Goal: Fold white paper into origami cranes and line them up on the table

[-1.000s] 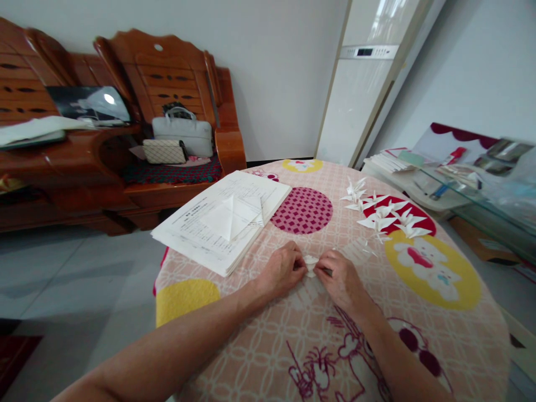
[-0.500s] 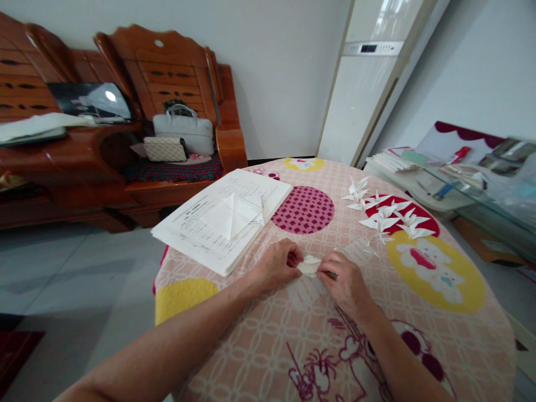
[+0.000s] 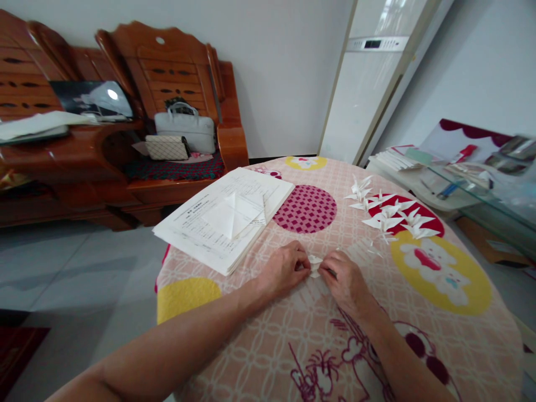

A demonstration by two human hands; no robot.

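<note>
A small piece of folded white paper is held low over the round table, its middle showing between my two hands. My left hand pinches its left end, fingers curled over it. At the right end, my right hand grips it between thumb and fingers. Fingers hide both ends, so the exact fold cannot be made out. To the right lie several white paper cranes. Left of my hands is a stack of printed sheets, with a creased square of paper on top.
A patterned pink tablecloth covers the round table. Thin paper scraps lie near the cranes. A glass-topped side table with papers and bags stands close at right. Behind are a wooden chair holding bags and a tall white cabinet-like unit.
My left hand has shifted right, closer to my right hand, and less of the folded paper shows between them. The view has moved slightly.
</note>
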